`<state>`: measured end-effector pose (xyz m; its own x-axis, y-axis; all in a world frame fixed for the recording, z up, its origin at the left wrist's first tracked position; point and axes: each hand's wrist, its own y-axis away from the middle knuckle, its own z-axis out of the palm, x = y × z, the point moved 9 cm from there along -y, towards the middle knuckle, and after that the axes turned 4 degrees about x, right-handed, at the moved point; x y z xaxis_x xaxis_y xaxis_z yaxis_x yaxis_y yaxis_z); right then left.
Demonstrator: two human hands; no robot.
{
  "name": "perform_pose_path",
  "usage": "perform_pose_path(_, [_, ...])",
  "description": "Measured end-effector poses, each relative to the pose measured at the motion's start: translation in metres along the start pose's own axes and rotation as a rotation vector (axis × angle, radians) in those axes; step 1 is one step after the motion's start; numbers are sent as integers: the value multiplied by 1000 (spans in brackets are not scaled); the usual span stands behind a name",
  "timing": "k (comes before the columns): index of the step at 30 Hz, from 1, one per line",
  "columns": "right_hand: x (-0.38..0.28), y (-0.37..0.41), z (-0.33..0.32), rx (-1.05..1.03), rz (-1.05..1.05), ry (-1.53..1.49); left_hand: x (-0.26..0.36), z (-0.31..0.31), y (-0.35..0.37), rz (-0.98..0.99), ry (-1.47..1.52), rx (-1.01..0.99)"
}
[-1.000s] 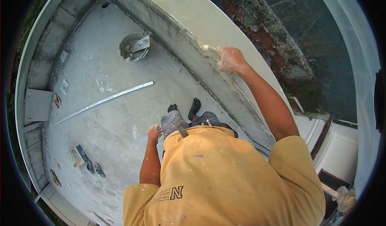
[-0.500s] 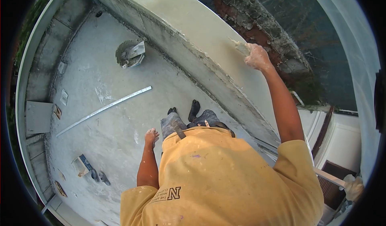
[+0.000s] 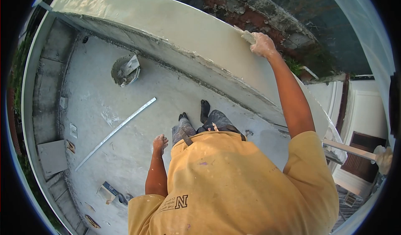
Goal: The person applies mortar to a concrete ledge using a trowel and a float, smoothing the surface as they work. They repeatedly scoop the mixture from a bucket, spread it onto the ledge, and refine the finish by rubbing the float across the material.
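My right hand (image 3: 264,45) is closed around a plaster-smeared trowel (image 3: 248,36) at the outer edge of the curved wall top (image 3: 196,36). Its thin blade shows nearly edge-on, close over the smooth coating, and its grip is mostly hidden by my fingers. My left hand (image 3: 160,143) hangs low beside my leg over the floor, holding nothing, fingers loosely bent and a little apart. Both hands have pale, dried material on them.
A bucket (image 3: 125,70) of grey mix with a flat tool in it stands by the wall. A long metal straightedge (image 3: 116,133) lies on the concrete floor (image 3: 94,105). Beyond the wall is a drop toward dark water (image 3: 334,34). A box (image 3: 109,192) sits lower left.
My view has turned, so the bucket, straightedge and wall appear shifted. My right hand, still around the trowel, appears slightly higher in view; my left hand stays hanging.
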<state>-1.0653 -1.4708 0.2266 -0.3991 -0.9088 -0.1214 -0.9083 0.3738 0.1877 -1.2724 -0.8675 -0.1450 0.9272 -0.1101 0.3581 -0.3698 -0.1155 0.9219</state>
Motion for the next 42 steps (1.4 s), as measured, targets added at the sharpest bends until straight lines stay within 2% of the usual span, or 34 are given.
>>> perform_pose_path(2, [-14, -2, 36, 4, -19, 82, 3, -3, 1, -1, -55, -3])
perform_pose_path(4, [-50, 47, 36, 10, -135, 6, 11, -1, -3, 14, -57, -20])
perform_pose_path(5, [-55, 73, 37, -61, -143, 14, 14, 0, -6, 26, -40, -32])
perform_pose_path(6, [-58, 89, 36, -130, -155, 23, 17, 1, -9, 40, -19, -45])
perform_pose_path(9, [-30, 94, 9, -93, -160, -131, 29, 5, -11, 35, -50, -29])
perform_pose_path(11, [18, 60, -5, 6, 85, -71, 34, 6, -13, 59, -64, -42])
perform_pose_path(14, [25, 36, 11, -71, 223, -65, 40, 5, -15, 75, -83, -71])
perform_pose_path(17, [-34, 75, 38, -110, -57, 82, 56, 6, -12, 104, -38, -69])
perform_pose_path(20, [-38, 91, 30, -168, -142, -31, 56, 1, -14, 105, -61, -60])
perform_pose_path(23, [-29, 66, 24, 163, -47, 10, 46, 0, -21, 86, -107, -80])
perform_pose_path(26, [-51, 102, 93, 303, -151, 250, 46, 0, -22, 75, -123, -79])
perform_pose_path(29, [-64, 148, 63, 110, -232, 63, 34, 2, -18, 50, -108, -83])
perform_pose_path(31, [-13, 150, 30, -109, 154, -118, 44, 9, -18, 59, -83, -90])
perform_pose_path(32, [26, 148, 6, 15, 330, -131, 46, 7, -15, 64, -67, -81])
perform_pose_path(33, [75, 149, -6, 39, 551, -132, 46, 2, -12, 66, -57, -70])
perform_pose_path(35, [152, 141, -9, 112, 752, -53, 42, -6, -18, 60, -30, -76])
perform_pose_path(36, [155, 128, 3, 115, 764, -121, 41, -10, -17, 60, -28, -69])
perform_pose_path(38, [145, 93, 24, 124, 777, -259, 40, -13, -18, 59, -18, -58])
perform_pose_path(40, [65, 46, 32, 23, 662, -91, 32, -24, -20, 47, -35, -50])
perform_pose_path(41, [12, 29, 26, 30, 515, -102, 28, -29, -22, 40, -39, -40])
perform_pose_path(42, [-35, 12, 25, -52, 420, -153, 25, -29, -26, 37, -42, -36])
